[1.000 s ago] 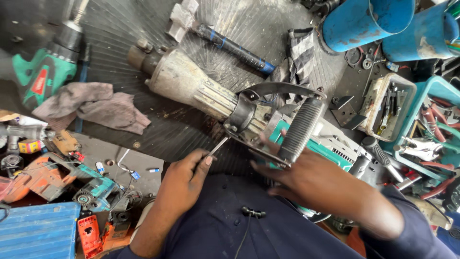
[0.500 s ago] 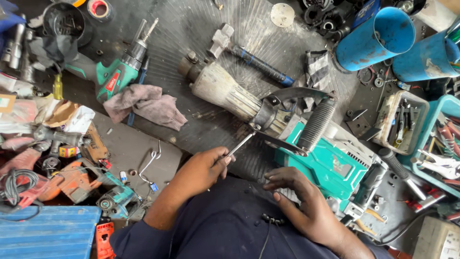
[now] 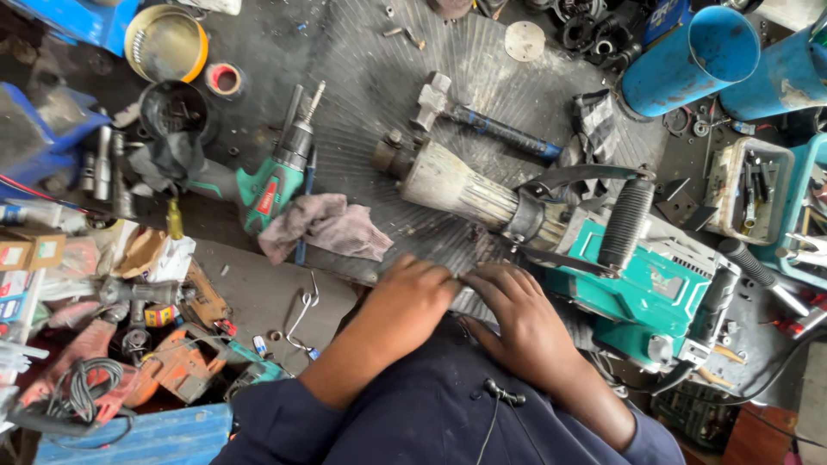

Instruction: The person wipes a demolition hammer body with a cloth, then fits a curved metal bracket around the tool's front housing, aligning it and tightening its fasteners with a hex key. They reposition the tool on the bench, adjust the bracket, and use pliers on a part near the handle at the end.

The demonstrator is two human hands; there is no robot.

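Our left hand (image 3: 405,297) and right hand (image 3: 517,319) lie flat, fingers loosely spread, fingertips meeting on the ribbed mat (image 3: 379,77), gripping nothing. Just beyond them rests the teal demolition hammer (image 3: 637,275). A crumpled rag (image 3: 332,226) lies left of it.

**Ribbed mat on cluttered floor**

Dark ribbed mat (image 3: 379,77) is covering the floor (image 3: 258,293). Lying on the mat: big demolition hammer (image 3: 568,232), green drill (image 3: 276,176), grey rag (image 3: 332,226), blue-handled tool (image 3: 482,125), metal disc (image 3: 525,40). Wire hook (image 3: 301,314) is lying on the floor.
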